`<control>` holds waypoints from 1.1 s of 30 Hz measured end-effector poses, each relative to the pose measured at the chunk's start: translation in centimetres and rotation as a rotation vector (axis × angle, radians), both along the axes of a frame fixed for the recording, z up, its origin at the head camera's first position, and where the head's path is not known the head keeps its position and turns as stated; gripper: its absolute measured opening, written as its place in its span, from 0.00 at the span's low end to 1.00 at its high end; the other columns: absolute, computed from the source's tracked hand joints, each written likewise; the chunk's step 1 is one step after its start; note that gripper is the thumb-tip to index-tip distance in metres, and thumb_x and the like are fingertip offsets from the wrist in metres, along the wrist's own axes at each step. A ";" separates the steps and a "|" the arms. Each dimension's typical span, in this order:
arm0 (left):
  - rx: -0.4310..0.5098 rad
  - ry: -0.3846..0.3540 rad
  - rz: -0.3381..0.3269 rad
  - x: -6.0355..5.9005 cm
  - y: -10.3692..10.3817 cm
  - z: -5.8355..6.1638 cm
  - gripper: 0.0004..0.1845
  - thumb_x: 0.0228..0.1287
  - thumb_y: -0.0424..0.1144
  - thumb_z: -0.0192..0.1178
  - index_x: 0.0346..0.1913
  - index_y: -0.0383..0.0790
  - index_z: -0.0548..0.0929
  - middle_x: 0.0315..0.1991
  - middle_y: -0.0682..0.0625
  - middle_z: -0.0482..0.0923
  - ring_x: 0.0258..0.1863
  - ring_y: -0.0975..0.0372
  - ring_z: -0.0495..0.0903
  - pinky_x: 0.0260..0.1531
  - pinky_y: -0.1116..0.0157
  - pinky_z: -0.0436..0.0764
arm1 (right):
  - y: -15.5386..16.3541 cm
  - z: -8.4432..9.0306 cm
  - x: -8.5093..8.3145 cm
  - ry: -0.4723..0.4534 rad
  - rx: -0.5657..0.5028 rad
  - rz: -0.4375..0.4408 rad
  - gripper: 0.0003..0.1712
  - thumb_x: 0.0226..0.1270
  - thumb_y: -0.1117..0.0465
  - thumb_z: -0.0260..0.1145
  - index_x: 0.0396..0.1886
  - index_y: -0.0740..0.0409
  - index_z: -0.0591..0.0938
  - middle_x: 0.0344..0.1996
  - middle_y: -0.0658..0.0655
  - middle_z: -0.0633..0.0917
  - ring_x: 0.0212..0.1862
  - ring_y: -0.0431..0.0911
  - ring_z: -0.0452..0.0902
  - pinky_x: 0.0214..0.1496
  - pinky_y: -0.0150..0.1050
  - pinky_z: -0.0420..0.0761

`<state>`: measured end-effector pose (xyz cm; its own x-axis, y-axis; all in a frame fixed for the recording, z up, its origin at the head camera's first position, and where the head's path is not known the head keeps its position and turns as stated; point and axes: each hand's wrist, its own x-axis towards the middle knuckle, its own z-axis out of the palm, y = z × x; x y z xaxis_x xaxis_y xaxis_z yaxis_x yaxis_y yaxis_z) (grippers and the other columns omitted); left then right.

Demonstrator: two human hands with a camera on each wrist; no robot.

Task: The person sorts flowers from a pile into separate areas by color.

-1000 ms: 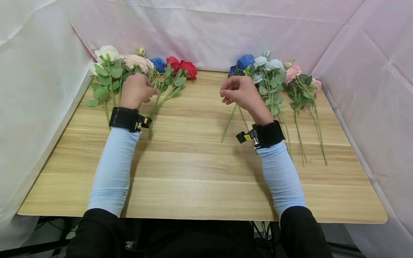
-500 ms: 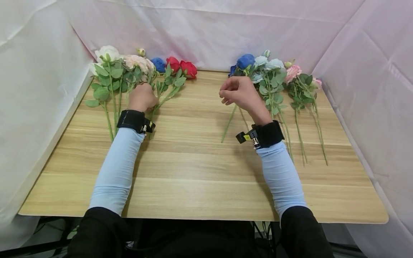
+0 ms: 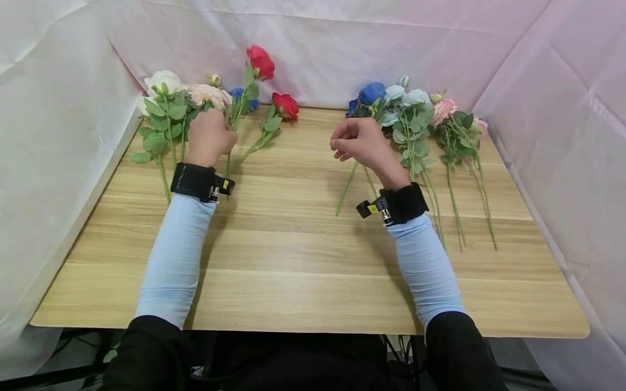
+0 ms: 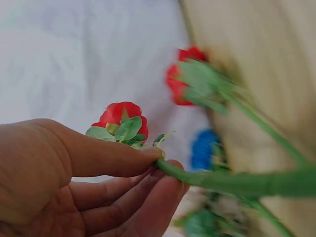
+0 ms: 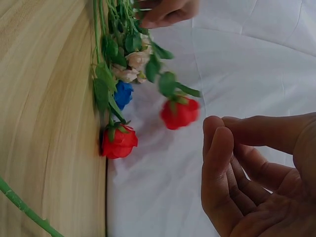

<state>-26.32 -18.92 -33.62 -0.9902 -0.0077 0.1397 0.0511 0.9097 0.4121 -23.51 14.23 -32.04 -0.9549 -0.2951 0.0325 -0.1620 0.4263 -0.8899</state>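
Note:
My left hand (image 3: 209,136) pinches the green stem (image 4: 232,180) of a red rose (image 3: 261,61) and holds it tilted up off the wooden table (image 3: 303,255), its bloom above the back edge. In the left wrist view the stem sits between thumb and fingers (image 4: 148,163). A second red rose (image 3: 285,104) lies flat beside it. My right hand (image 3: 359,142) hovers over the table's middle, fingers loosely curled, holding nothing; the right wrist view shows its empty palm (image 5: 266,192) and the lifted rose (image 5: 180,112).
White and peach flowers (image 3: 168,92) with a blue one (image 3: 239,93) lie at the back left. Blue, pale blue and pink stems (image 3: 415,117) lie at the back right. White cloth walls (image 3: 342,38) close in three sides.
My left hand has gripped one red rose stem and raised it, so its bloom now stands well above the other flowers. The right hand has barely moved.

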 end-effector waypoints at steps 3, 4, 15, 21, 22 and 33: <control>0.048 0.061 -0.062 1.2 1.3 1.6 0.25 0.63 0.28 0.49 0.08 0.46 0.61 0.11 0.56 0.48 0.15 0.62 0.46 0.23 0.65 0.52 | -0.1 0.1 0.0 0.003 0.003 0.003 0.06 0.71 0.65 0.69 0.43 0.64 0.85 0.29 0.50 0.88 0.35 0.51 0.88 0.39 0.38 0.89; 0.057 0.068 -0.085 1.6 1.8 2.1 0.26 0.65 0.29 0.50 0.08 0.45 0.62 0.10 0.56 0.49 0.15 0.62 0.48 0.23 0.65 0.52 | -0.2 0.1 0.0 0.001 0.002 0.003 0.06 0.71 0.65 0.69 0.43 0.63 0.85 0.29 0.50 0.88 0.36 0.53 0.88 0.39 0.38 0.89; 0.200 -0.106 -0.289 4.9 7.7 4.4 0.12 0.75 0.40 0.61 0.48 0.37 0.91 0.39 0.41 0.90 0.28 0.55 0.89 0.45 0.58 0.84 | -1.3 -0.4 0.1 0.008 -0.066 0.037 0.19 0.78 0.51 0.64 0.53 0.61 0.86 0.35 0.62 0.89 0.33 0.50 0.88 0.41 0.43 0.90; 0.234 -0.124 -0.361 5.5 10.0 3.9 0.10 0.74 0.38 0.62 0.45 0.38 0.91 0.37 0.43 0.91 0.26 0.58 0.89 0.40 0.60 0.85 | -2.1 -0.5 0.4 0.027 -0.132 0.066 0.19 0.79 0.51 0.63 0.50 0.63 0.87 0.33 0.61 0.88 0.32 0.48 0.88 0.39 0.41 0.89; 0.236 -0.129 -0.373 5.6 10.3 3.7 0.10 0.74 0.38 0.61 0.45 0.38 0.91 0.38 0.43 0.91 0.26 0.58 0.89 0.39 0.60 0.86 | -2.1 -0.5 0.4 0.028 -0.143 0.067 0.19 0.79 0.52 0.63 0.49 0.63 0.87 0.33 0.60 0.88 0.31 0.48 0.88 0.39 0.41 0.89; 0.253 -0.097 -0.413 6.1 11.5 3.1 0.10 0.73 0.36 0.61 0.45 0.36 0.90 0.35 0.43 0.91 0.25 0.58 0.88 0.39 0.61 0.85 | -2.1 -0.6 0.7 0.039 -0.174 0.045 0.17 0.77 0.55 0.65 0.49 0.65 0.87 0.32 0.62 0.87 0.30 0.46 0.87 0.37 0.39 0.89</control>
